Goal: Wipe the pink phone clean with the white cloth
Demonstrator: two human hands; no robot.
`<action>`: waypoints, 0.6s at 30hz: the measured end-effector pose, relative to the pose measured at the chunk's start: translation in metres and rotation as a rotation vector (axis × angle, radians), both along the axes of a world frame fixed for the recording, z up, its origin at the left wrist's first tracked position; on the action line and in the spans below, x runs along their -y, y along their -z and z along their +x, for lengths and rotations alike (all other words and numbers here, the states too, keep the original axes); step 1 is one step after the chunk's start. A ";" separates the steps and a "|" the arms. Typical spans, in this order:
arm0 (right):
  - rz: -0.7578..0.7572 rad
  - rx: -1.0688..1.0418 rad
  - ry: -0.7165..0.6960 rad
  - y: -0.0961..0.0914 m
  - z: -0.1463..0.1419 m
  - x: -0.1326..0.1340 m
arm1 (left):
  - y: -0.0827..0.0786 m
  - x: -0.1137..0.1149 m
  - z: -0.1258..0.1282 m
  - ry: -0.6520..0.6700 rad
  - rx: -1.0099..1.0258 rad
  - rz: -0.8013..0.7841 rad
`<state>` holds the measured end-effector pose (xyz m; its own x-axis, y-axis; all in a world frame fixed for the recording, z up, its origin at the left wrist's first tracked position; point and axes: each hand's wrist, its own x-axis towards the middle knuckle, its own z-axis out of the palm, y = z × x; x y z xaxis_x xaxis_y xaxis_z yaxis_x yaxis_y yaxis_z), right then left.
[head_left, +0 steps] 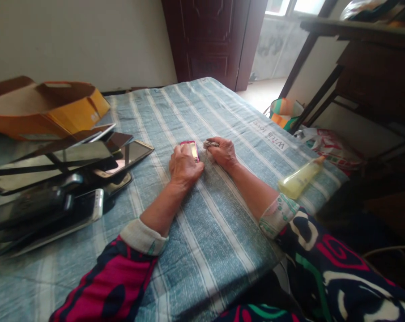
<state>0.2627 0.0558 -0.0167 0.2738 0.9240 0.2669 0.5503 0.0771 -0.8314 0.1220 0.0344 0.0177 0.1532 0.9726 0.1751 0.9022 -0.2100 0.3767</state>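
Observation:
A small mobile phone (194,153) with a pink edge lies on the striped cloth. My left hand (185,167) is closed over it, fingers across its face and thumb on the near side, so much of it is hidden. Just to the right, my right hand (225,153) pinches a crumpled greyish rag (211,144). A narrow gap separates the rag from the phone. Left of my hands sits a pile of phones and tablets, among them a white-edged phone (98,205) and a gold-rimmed phone (140,150).
An orange cardboard box (71,105) stands open at the back left. A bottle of yellowish liquid (299,179) lies by my right forearm near the edge of the blue striped tablecloth (215,232). Bags (330,145) and a dark rack (323,89) are off to the right.

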 end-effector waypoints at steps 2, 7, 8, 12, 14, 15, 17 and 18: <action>0.000 -0.003 -0.009 0.000 0.000 0.002 | 0.000 0.001 0.000 -0.001 -0.001 0.004; -0.001 -0.017 -0.013 0.000 0.000 0.002 | 0.000 -0.002 0.000 0.018 0.035 0.032; -0.004 -0.017 -0.010 0.000 0.000 0.002 | 0.001 -0.003 0.000 0.021 0.035 0.036; -0.012 -0.022 -0.007 0.000 0.000 0.000 | 0.003 -0.004 -0.001 0.030 0.023 0.056; -0.015 -0.022 -0.004 -0.001 0.001 -0.001 | 0.005 -0.004 -0.002 0.036 0.027 0.067; -0.015 -0.023 -0.004 -0.001 0.001 -0.001 | 0.006 -0.004 -0.002 0.036 0.030 0.072; -0.015 -0.025 -0.008 -0.002 0.000 0.000 | 0.008 -0.004 -0.003 0.030 0.034 0.078; -0.016 -0.026 -0.011 -0.002 0.000 0.000 | 0.008 -0.004 -0.003 0.026 0.034 0.082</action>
<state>0.2630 0.0557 -0.0143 0.2706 0.9310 0.2448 0.5280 0.0691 -0.8465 0.1192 0.0381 0.0093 0.1706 0.9507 0.2591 0.8830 -0.2642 0.3880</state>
